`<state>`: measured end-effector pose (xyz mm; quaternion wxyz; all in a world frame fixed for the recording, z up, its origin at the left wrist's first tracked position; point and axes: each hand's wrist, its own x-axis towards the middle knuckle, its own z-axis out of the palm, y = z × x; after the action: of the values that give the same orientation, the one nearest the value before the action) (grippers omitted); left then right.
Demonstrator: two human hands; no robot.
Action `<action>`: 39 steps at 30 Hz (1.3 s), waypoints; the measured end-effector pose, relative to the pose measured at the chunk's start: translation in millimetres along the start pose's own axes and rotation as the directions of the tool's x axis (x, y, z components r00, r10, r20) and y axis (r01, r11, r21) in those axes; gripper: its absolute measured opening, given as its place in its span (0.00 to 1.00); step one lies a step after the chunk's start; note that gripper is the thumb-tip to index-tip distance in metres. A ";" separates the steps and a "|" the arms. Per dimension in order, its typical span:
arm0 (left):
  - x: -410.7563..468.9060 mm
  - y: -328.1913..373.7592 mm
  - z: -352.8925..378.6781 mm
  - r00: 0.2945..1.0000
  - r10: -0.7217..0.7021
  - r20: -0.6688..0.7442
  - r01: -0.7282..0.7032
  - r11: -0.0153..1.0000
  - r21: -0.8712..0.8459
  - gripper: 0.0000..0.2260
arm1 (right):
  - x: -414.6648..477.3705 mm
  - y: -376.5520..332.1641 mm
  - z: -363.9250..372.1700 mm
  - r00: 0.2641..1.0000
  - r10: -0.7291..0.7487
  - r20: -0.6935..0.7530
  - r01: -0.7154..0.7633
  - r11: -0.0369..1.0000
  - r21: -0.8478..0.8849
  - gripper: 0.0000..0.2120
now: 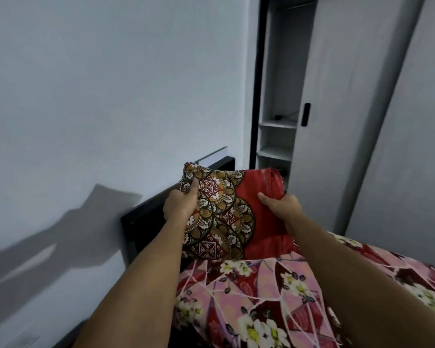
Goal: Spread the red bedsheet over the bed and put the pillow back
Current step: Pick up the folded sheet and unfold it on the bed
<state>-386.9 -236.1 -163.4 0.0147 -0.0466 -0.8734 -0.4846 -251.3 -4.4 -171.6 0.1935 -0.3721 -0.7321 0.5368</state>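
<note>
Red satin and brown-gold patterned cloth, one soft rectangular pillow, held upright between both hands above the head of the bed

Left hand: clenched on the pillow's upper left corner, thumb pressed into the patterned panel

Right hand: grasping the pillow's right edge at the plain red panel, thumb laid on the front face, fingers hidden behind the cloth

Red and pink floral bedsheet with white blossoms: lies over the bed below the forearms, touching or just under the pillow's lower edge; appears already spread, though somewhat rumpled near the camera

Black bed headboard: just behind and left of the pillow, against the pale grey wall

White sliding wardrobe with black handle: well apart to the right, open shelves showing beside the door

Step in hand, by judgement: second part of the task, returning the pillow. Next move calls for lowering it flat onto the sheet at the head end, just beside the headboard, then releasing both grips and squaring it

Hard to make out: whether the pillow's base rests on the sheet or hangs clear; the bed's foot and far side, cut off; the small dark item on the wardrobe shelf, unidentifiable
</note>
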 end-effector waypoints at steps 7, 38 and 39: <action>-74.9 98.3 101.2 0.967 0.114 0.229 -0.091 0.990 -0.109 0.33 | -18.9 40.6 -168.7 0.970 0.083 -0.227 -0.064 0.994 0.090 0.35; -436.8 333.6 379.7 0.268 0.544 0.795 -0.559 0.760 -0.331 0.29 | -281.7 167.1 -512.5 0.145 0.369 -0.918 -0.233 0.914 0.331 0.25; -447.0 337.4 382.3 0.250 0.546 0.800 -0.557 0.757 -0.343 0.30 | -289.1 169.9 -516.4 0.122 0.367 -0.922 -0.238 0.913 0.332 0.24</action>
<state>97.7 235.5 -112.5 -0.2588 -0.5854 -0.6839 -0.3500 345.9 134.5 -116.0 0.5170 -0.7549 -0.3221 0.2432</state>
